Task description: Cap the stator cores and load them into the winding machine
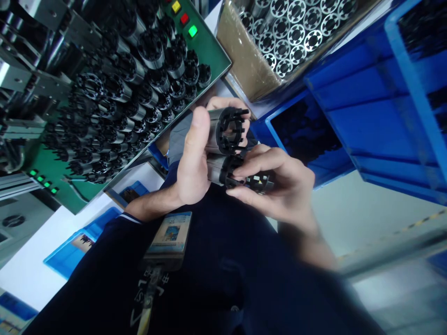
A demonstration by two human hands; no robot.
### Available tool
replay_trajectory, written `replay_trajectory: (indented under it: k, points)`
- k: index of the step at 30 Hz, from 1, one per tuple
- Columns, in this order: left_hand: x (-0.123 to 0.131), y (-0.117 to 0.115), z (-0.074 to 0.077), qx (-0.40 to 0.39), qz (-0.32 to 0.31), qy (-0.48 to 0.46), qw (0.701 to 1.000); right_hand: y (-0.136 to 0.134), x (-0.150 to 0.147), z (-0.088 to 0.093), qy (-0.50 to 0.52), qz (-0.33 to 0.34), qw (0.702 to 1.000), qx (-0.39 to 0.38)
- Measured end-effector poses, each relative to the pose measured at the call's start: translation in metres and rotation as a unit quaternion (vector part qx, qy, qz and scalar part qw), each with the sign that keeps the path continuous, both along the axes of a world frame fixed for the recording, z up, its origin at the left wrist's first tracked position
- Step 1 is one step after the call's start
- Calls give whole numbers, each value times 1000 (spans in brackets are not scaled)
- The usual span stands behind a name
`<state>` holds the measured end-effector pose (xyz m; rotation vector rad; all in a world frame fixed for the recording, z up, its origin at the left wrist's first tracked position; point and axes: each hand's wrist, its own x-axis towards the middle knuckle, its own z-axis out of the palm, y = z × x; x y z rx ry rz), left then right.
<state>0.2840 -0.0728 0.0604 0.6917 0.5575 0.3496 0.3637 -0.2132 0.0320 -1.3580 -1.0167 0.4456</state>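
My left hand is wrapped around two metal stator cores, one above the other, thumb along their near side. The upper stator core carries a black end cap with prongs pointing right. Another black pronged ring sits at the right end of the lower stator core. My right hand is closed, with thumb and forefinger pinching at that lower end. A further black pronged end cap shows between its fingers, partly hidden by them.
At upper left, a green machine top bears many capped stator cores and lit buttons. A plastic-lined cardboard box of bare cores stands at the top. Blue bins with black parts are at right; a blue tray lies at lower left.
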Motion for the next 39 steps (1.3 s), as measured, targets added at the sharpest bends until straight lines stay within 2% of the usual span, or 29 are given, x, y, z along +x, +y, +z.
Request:
replay_trajectory:
  k: [3, 6, 9, 14, 17, 21, 26, 29, 32, 35, 39]
  points:
    - [3, -4, 2, 7, 27, -6, 1000, -2, -4, 1, 24, -7, 1000, -4]
    - [3, 1, -3, -9, -3, -17, 1000, -7, -6, 11, -66, -42, 995, -54]
    - [1, 9, -8, 8, -17, -19, 1000, -11, -9, 18, -136, -84, 983, -86]
    - [1, 12, -14, 3, -7, -26, 1000, -6, -13, 5, -73, -106, 990, -50]
    - [4, 9, -14, 37, 23, -22, 999, -1, -14, -5, -35, -118, 992, -39]
    - [7, 9, -10, 10, 61, 23, 998, 0, -16, -9, -70, -114, 991, -15]
    - [8, 10, -19, 47, 31, 21, 998, -1, -15, -8, -54, -114, 991, -44]
    - [11, 6, -18, 55, 91, 27, 994, 1, -16, -10, -69, -133, 988, -35]
    - [11, 4, -10, 64, 116, 39, 990, 5, -20, -10, -88, -138, 986, -25]
    - [11, 10, -9, 13, 86, 58, 995, 8, -21, -7, -122, -143, 981, -41]
    - [10, 18, -29, -72, -19, 109, 991, 10, -13, -4, -170, -180, 967, -58]
